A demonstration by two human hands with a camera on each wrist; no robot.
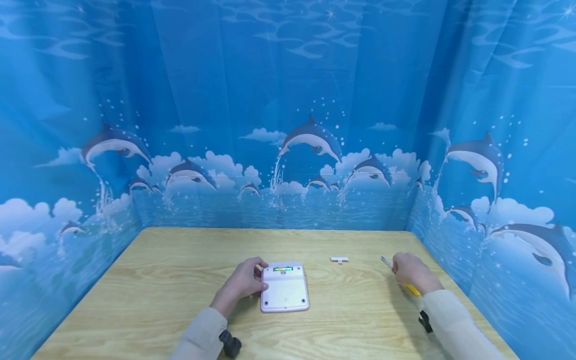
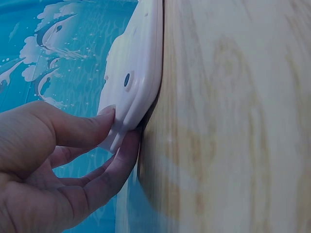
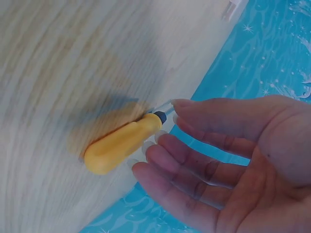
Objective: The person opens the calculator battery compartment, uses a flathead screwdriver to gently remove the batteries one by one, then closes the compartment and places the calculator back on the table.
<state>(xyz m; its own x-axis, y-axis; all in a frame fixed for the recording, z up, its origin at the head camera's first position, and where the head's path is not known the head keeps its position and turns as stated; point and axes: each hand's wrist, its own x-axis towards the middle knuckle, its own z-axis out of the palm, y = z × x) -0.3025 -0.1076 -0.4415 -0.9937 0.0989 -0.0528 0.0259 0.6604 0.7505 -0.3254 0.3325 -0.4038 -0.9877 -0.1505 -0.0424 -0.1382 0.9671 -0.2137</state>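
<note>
My left hand (image 1: 245, 280) pinches the left edge of a flat, pinkish-white device that looks like a calculator (image 1: 285, 295), lying back side up. In the left wrist view the thumb (image 2: 92, 127) presses its back near a corner, fingers curled under the rim. A battery (image 1: 283, 269) shows in its open compartment, at the far end. At the right, my right hand (image 1: 411, 272) is over a yellow-handled screwdriver (image 3: 124, 144). Thumb and forefinger pinch its metal shaft in the right wrist view, the other fingers alongside the handle. Its tip points away to the left.
A small white battery cover (image 1: 339, 259) with a tab lies on the wooden table (image 1: 189, 265) between the calculator and the screwdriver. Blue dolphin-print curtains (image 1: 288, 100) hang behind the table and along both sides. Black straps with cameras (image 1: 230, 344) sit on the sleeves.
</note>
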